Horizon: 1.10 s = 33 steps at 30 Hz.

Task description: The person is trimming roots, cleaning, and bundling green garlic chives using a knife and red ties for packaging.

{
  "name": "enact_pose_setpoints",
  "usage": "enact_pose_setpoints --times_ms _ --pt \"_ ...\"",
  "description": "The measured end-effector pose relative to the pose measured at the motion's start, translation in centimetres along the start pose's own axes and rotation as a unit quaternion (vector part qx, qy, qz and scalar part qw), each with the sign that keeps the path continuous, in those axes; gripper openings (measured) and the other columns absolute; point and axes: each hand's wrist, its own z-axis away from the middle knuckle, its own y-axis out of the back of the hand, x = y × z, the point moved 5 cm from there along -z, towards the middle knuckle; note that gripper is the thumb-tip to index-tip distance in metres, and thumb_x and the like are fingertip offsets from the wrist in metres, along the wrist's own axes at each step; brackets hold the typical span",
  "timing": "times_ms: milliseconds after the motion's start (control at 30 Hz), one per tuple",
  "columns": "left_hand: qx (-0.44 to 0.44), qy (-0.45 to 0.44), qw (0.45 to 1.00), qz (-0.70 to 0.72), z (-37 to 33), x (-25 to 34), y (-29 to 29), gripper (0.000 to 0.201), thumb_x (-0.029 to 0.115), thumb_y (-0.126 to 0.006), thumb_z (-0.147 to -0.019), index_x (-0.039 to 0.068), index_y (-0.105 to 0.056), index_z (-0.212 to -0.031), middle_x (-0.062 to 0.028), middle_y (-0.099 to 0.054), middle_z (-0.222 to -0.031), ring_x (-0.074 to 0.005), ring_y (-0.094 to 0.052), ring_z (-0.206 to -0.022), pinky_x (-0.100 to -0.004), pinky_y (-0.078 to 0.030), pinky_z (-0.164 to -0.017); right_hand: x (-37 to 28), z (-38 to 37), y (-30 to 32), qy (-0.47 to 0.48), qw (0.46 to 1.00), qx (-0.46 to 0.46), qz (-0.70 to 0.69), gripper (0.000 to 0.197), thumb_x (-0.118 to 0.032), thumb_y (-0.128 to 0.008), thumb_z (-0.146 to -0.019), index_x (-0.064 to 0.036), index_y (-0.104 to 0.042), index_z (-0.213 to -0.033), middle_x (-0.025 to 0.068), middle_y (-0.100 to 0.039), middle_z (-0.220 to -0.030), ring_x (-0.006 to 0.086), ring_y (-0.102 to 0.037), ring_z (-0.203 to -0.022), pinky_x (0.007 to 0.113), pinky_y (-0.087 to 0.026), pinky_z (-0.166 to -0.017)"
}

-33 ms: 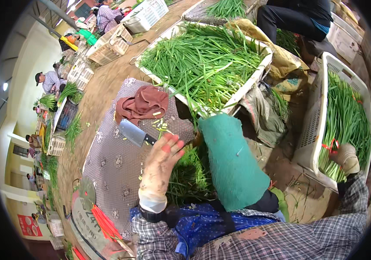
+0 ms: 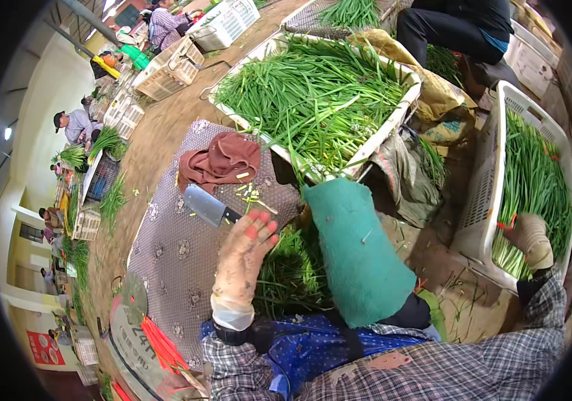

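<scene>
My left hand (image 2: 241, 259), with reddish fingertips, is stretched out flat over the patterned padded cover, palm side hidden. Its fingertips come close to the black handle of a cleaver (image 2: 205, 206) lying there, and I see nothing held. Over at the right, my right hand (image 2: 532, 242) in a pale glove reaches into a white crate (image 2: 478, 200). Its fingers curl at the red tie of a bundle of garlic chives (image 2: 512, 257), partly hiding the tie. More green bundles (image 2: 533, 160) fill that crate.
A white crate (image 2: 383, 150) heaped with loose chives stands ahead. A brown cloth (image 2: 222, 160) and cut pieces lie on the padded cover (image 2: 159, 267). Green fabric (image 2: 359, 247) covers my knee. Red strips (image 2: 162, 344) lie lower left. Another person's leg (image 2: 446, 30) is at the upper right.
My right hand has shifted slightly up and left over the bundle, covering more of the red tie. My left hand has moved slightly left.
</scene>
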Motion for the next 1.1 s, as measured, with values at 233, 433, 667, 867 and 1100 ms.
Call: enact_pose_setpoints --times_ms 233,433,667,867,1100 --pt "0.087 -0.009 0.989 -0.115 0.1 0.5 5.7 0.041 0.016 -0.061 -0.091 -0.001 -0.049 -0.126 -0.0100 -0.059 -0.113 -0.0179 -0.058 -0.099 -0.0315 -0.048 -0.088 -21.7 -0.9 11.6 0.323 0.905 0.143 -0.237 0.042 -0.023 -0.072 -0.078 -0.0033 -0.060 -0.112 0.0204 -0.065 -0.102 0.0351 -0.063 -0.095 0.041 -0.050 -0.081" --pt "0.147 -0.051 0.888 -0.432 -0.2 0.4 7.5 0.032 0.001 -0.064 -0.085 0.003 -0.058 -0.117 -0.0055 -0.062 -0.101 -0.0109 -0.059 -0.083 -0.0248 -0.049 -0.073 -37.7 -7.9 18.4 0.402 0.841 0.106 -0.347 0.054 -0.028 -0.070 -0.083 0.0009 -0.053 -0.126 0.0204 -0.062 -0.118 0.0293 -0.061 -0.109 0.035 -0.048 -0.094" --pt "0.178 -0.173 0.683 -0.687 -3.4 1.7 5.1 0.043 0.020 -0.076 -0.074 0.010 -0.060 -0.112 -0.0176 -0.058 -0.101 -0.0361 -0.059 -0.089 -0.0434 -0.049 -0.077 -48.3 -17.7 21.2 0.321 0.889 0.160 -0.285 0.074 -0.039 -0.067 -0.083 0.0008 -0.038 -0.139 0.0237 -0.054 -0.129 0.0332 -0.054 -0.119 0.039 -0.042 -0.101" --pt "0.210 -0.123 0.667 -0.704 -5.8 2.1 6.4 0.054 0.015 -0.075 -0.066 0.009 -0.056 -0.115 -0.0196 -0.053 -0.107 -0.0385 -0.055 -0.096 -0.0447 -0.048 -0.081 -53.5 -26.5 20.7 0.255 0.902 0.157 -0.311 0.102 -0.056 -0.072 -0.071 0.0094 -0.032 -0.138 0.0279 -0.051 -0.130 0.0340 -0.053 -0.120 0.034 -0.042 -0.101" --pt "0.254 -0.027 0.695 -0.672 -6.9 2.7 8.0 0.058 0.017 -0.073 -0.062 0.006 -0.053 -0.115 -0.0196 -0.049 -0.097 -0.0387 -0.052 -0.090 -0.0449 -0.045 -0.080 -59.7 -29.7 21.4 0.216 0.946 0.075 -0.227 0.122 -0.066 -0.075 -0.061 0.0056 -0.019 -0.143 0.0271 -0.035 -0.143 0.0401 -0.039 -0.130 0.049 -0.035 -0.106"
